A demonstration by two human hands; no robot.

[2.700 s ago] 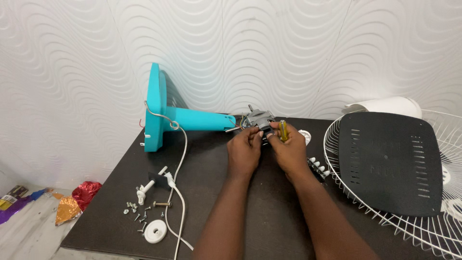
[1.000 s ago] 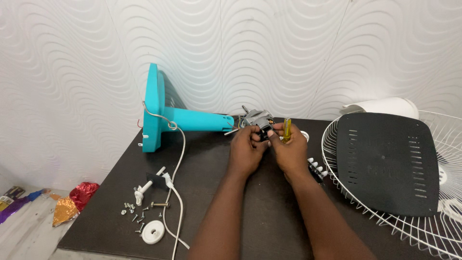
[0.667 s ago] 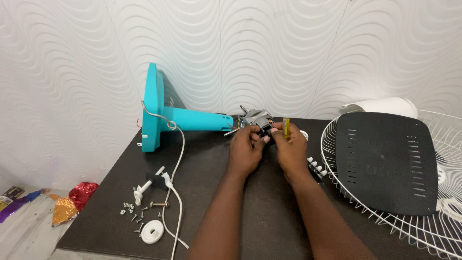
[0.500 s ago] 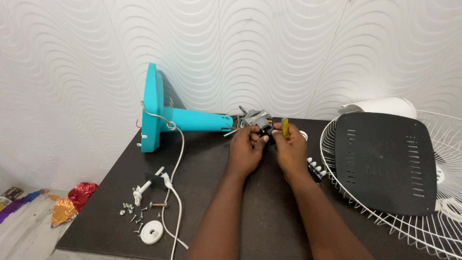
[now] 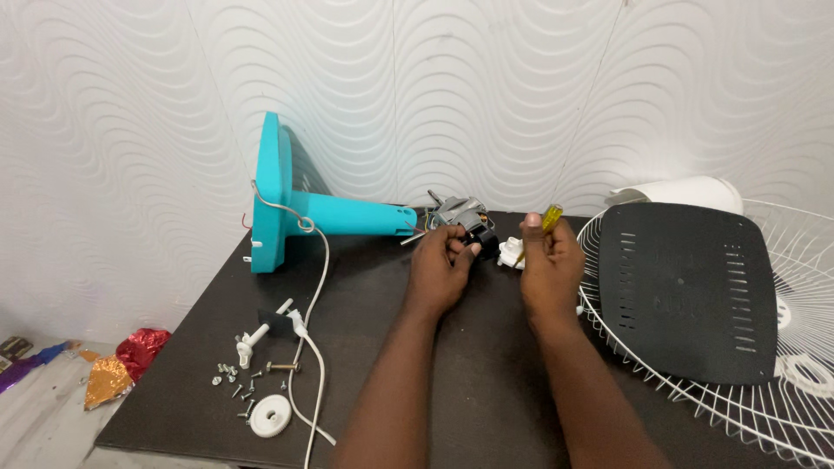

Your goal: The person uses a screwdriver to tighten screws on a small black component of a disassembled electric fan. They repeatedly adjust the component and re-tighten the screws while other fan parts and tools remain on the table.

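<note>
A turquoise fan stand (image 5: pixel 295 208) lies on its side at the back of the dark table (image 5: pixel 365 347), with a grey fan motor (image 5: pixel 459 211) at its right end. My left hand (image 5: pixel 441 260) grips a small black part (image 5: pixel 484 243) at the motor. A little to the right, my right hand (image 5: pixel 549 259) holds a yellow-handled screwdriver (image 5: pixel 549 217) with its handle pointing up. A small white piece (image 5: pixel 510 253) lies between the two hands.
A white wire fan guard (image 5: pixel 782 382) with a black slotted panel (image 5: pixel 686 291) on it fills the right side; a white housing (image 5: pixel 682 191) stands behind. A white cord (image 5: pixel 314 330), several loose screws (image 5: pixel 233 379), a white cap (image 5: pixel 270 414) and a plug piece (image 5: pixel 261 330) lie front left.
My right hand has drawn the screwdriver slightly right, away from the motor, and raised its handle upright. My left hand stays at the motor.
</note>
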